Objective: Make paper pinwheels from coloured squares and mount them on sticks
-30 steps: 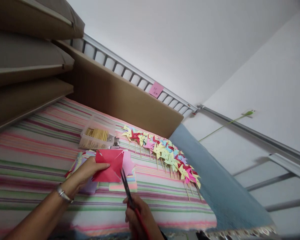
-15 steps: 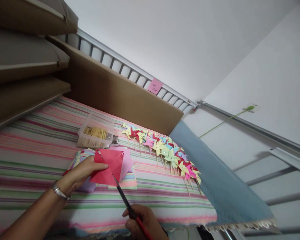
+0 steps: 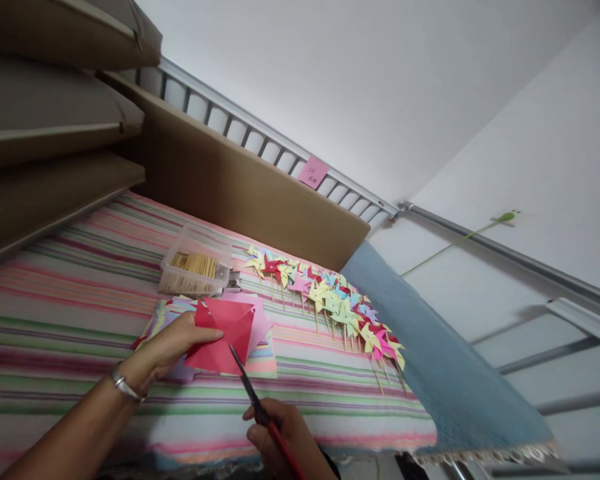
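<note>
A red paper square [image 3: 225,347] is pinched in my left hand [image 3: 183,340], thumb on top, with slits visible toward its upper corners. My right hand [image 3: 285,433] grips scissors [image 3: 253,393] with red handles and dark blades. The blade tips lie at the lower edge of the red paper. Beneath it, a loose stack of coloured paper [image 3: 260,363] in pink, yellow, blue and purple spreads on the striped cloth. My fingers partly cover the scissor handles.
Behind the stack stands a clear plastic box [image 3: 195,267] holding thin wooden sticks. Many paper pinwheels [image 3: 330,300] on sticks lie in a row to the right. A brown board [image 3: 245,180] edges the striped cloth [image 3: 80,320] at the back; folded boards [image 3: 55,107] overhang the left.
The view has shifted slightly, so everything sits a little further right. My left hand still holds the red paper, and the scissors stay at its lower edge.
</note>
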Available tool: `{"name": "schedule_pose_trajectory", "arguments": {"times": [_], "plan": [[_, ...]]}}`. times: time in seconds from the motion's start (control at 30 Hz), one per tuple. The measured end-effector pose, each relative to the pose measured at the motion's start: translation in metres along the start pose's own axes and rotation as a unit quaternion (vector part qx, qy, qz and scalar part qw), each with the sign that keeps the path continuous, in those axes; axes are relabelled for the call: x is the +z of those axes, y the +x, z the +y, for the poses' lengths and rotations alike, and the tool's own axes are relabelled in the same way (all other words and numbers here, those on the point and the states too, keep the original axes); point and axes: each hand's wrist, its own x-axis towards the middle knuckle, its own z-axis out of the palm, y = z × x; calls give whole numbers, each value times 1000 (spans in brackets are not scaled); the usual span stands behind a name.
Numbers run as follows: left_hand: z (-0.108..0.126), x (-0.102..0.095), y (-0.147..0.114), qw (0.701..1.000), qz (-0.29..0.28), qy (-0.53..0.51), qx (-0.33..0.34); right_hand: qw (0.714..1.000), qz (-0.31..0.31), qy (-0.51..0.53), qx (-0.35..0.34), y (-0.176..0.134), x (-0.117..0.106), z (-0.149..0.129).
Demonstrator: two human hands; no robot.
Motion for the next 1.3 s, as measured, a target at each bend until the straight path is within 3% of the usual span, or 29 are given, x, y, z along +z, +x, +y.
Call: {"name": "schedule_pose_trajectory", "arguments": {"times": [1.03, 1.17, 1.3], "plan": [[-3, -3, -1, 999, -17, 26, 17, 999, 25, -35, -2, -2, 3, -11], [-5, -3, 1, 1000, -2, 22, 1, 997, 24, -74, 6, -2, 0, -15], [-8, -7, 6, 1000, 20, 4, -2, 983, 13, -182, -4, -7, -6, -24]]}}
